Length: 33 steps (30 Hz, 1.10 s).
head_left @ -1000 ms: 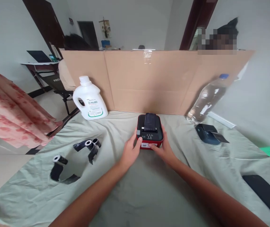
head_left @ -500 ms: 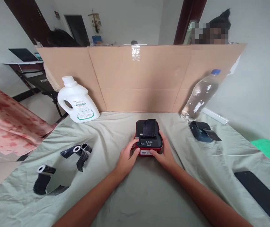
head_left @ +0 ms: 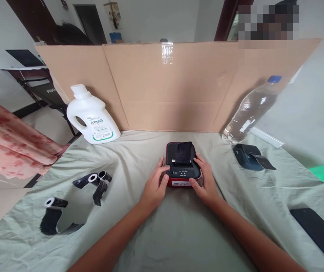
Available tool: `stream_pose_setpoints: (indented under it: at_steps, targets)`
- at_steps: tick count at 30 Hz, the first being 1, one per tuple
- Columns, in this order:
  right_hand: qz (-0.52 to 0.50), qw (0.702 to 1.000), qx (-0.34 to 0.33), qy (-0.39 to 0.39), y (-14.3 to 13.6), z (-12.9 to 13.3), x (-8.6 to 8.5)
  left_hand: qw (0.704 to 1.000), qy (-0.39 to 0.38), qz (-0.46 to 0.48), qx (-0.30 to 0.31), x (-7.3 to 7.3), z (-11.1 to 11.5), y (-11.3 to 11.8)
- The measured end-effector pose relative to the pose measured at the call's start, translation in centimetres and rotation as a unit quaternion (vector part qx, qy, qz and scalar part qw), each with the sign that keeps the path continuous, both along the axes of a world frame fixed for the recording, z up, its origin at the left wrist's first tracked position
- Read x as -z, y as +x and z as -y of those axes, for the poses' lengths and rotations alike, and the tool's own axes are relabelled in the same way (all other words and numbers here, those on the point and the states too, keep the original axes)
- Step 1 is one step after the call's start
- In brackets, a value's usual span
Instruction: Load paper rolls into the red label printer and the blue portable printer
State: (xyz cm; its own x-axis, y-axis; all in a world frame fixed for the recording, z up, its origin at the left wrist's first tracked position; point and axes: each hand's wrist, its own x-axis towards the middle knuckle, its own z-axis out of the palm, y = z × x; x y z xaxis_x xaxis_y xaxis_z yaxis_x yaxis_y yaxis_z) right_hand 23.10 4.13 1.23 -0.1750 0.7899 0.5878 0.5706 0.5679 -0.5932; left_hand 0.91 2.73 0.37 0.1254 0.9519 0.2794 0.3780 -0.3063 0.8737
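Observation:
A small black-and-red portable label printer (head_left: 183,173) sits on the cloth in front of me, a black paper strip (head_left: 183,153) rising from its top slot. My left hand (head_left: 155,185) is at its left side, thumb by the front corner and a fingertip on the top panel's left edge. On the opposite side, my right hand (head_left: 207,185) has its fingers along the edge and its thumb on the front face. Both hands hold the printer between them; the undersides of the fingers are hidden.
Black paper rolls (head_left: 93,179) lie at left, some partly unrolled. Behind stand a white detergent bottle (head_left: 93,117), a cardboard panel (head_left: 167,90) and a tilted clear bottle (head_left: 251,111). A dark blue printer (head_left: 248,156) and black phone (head_left: 317,234) are at right. A person is beyond the panel.
The view has shifted slightly. My left hand's fingers look a little looser and more spread against the printer, and my right hand's fingers sit slightly higher along its edge. The printer stays on the cloth.

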Motion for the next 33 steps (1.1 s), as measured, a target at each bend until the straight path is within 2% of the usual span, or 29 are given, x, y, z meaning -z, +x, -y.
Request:
stream_pose_setpoints:
  at_steps: [3,6,8,12,14,16,20,22,25,27,29,33]
  targets:
    - [0.011,1.000,0.001,0.004,0.0,-0.1,-0.6,1.000,0.019,0.000,-0.002,0.3,-0.2,0.0]
    - [0.006,1.000,-0.014,-0.011,0.2,-0.1,-0.8,0.996,0.081,-0.027,0.002,0.0,-0.2,-0.1]
    - [0.005,0.999,-0.028,-0.023,0.4,-0.1,-0.8,0.989,0.136,-0.061,0.011,-1.1,-0.3,0.0]
    - [-0.021,0.997,-0.057,-0.041,0.8,-0.5,-1.3,0.972,0.202,-0.121,0.018,-4.3,-1.1,1.1]
    - [-0.038,0.996,-0.056,-0.064,1.1,-1.0,-2.1,0.959,0.242,-0.141,0.030,-5.1,-1.4,1.7]
    - [-0.055,0.992,-0.041,-0.104,1.3,-1.8,-3.4,0.939,0.306,-0.149,0.050,-4.8,-1.5,1.9]
    - [-0.073,0.984,-0.011,-0.160,1.8,-3.3,-6.7,0.902,0.402,-0.152,0.036,-2.2,-0.9,1.3]
    - [-0.026,0.987,0.006,-0.161,1.7,-3.9,-8.1,0.895,0.420,-0.153,0.010,-1.1,-0.6,0.9]
    - [0.098,0.982,0.004,-0.163,0.9,-5.4,-9.5,0.890,0.431,-0.148,-0.015,-0.4,-0.3,0.6]
    - [0.179,0.968,-0.034,-0.175,-0.2,-6.8,-9.7,0.887,0.438,-0.141,-0.019,-0.4,-0.3,0.7]
    - [0.272,0.936,-0.081,-0.206,-1.7,-8.3,-9.7,0.882,0.450,-0.139,-0.014,-0.5,-0.2,0.8]
    - [0.482,0.826,-0.113,-0.268,-4.4,-10.1,-9.9,0.870,0.473,-0.140,-0.011,-0.7,-0.1,0.9]
